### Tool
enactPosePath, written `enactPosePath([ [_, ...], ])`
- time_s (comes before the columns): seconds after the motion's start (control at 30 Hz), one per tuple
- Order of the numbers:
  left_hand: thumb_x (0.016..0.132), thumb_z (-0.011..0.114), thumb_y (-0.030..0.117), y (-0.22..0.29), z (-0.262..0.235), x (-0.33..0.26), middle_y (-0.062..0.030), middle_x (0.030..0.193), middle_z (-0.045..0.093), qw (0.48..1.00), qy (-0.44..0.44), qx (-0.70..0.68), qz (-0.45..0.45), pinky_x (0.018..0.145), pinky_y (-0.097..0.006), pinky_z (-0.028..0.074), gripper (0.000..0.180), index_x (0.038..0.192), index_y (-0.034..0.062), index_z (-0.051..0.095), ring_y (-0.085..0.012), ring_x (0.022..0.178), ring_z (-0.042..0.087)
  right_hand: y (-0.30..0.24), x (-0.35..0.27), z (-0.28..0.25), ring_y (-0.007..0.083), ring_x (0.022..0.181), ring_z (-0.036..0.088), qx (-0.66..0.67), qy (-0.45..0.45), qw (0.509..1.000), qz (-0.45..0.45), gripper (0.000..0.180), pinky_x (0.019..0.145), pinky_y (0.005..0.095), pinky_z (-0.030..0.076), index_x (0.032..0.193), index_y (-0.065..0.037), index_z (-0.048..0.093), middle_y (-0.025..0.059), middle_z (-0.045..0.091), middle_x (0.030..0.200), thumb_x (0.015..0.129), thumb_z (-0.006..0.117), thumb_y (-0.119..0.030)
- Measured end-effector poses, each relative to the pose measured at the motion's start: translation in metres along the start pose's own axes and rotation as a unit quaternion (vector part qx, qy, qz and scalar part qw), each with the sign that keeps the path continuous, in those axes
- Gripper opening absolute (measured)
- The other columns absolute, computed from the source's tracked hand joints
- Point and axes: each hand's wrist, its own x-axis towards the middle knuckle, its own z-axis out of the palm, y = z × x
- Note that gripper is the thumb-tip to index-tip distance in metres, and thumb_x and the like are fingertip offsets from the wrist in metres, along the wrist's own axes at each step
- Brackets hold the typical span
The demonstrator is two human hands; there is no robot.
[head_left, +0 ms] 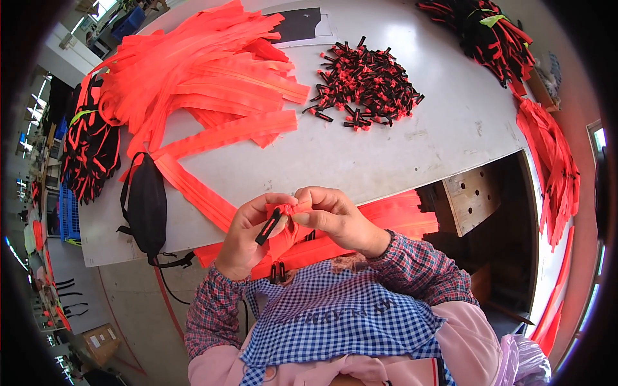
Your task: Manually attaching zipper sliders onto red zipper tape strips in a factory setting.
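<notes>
In front of my chest, both hands are closed on the end of a bright orange-red zipper tape (281, 243). My left hand (239, 239) pinches a zipper slider with a black pull tab (268, 226) against the tape; the pull hangs down across the fingers. On the other side, my right hand (341, 222) grips the tape end between thumb and index finger, touching the left fingertips. The fingers partly hide the slider body, so how it sits on the tape cannot be seen. More orange-red zippers (396, 217) lie across my lap, with black pulls (278, 273) hanging below.
On the white table (444, 141), a large heap of orange-red zipper tapes (206, 77) lies left of a pile of black-pull sliders (370, 87). A black pouch (145, 209) hangs at the near left edge. Tied black-and-red bundles (486, 42) and hanging tapes (547, 164) are at right.
</notes>
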Motion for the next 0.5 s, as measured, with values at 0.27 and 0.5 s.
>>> enactPosePath([
  [0.27,0.091,0.065,0.003,0.01,0.004,0.002,-0.0012,0.105,0.064,0.985,0.017,0.167,0.029,0.085,-0.021,0.046,0.03,0.121,0.0,0.061,-0.0065,0.095,0.059,0.004,-0.002,0.003,0.0033,0.085,0.055,0.014,0.025,0.999,-0.023,0.008,0.075,0.0209,0.045,0.099,-0.004,0.062,-0.0036,0.061,0.093,0.1,0.059,-0.011],
  [0.5,0.087,0.075,0.007,0.01,-0.003,-0.003,-0.0057,0.111,0.066,0.937,-0.005,0.334,0.105,0.089,-0.027,0.051,0.039,0.124,0.0044,0.061,-0.0115,0.104,0.062,-0.001,-0.002,0.004,0.0042,0.084,0.056,-0.092,0.017,0.994,-0.057,0.011,0.07,0.0215,0.047,0.106,-0.002,0.065,-0.0019,0.06,0.097,0.1,0.06,-0.01],
])
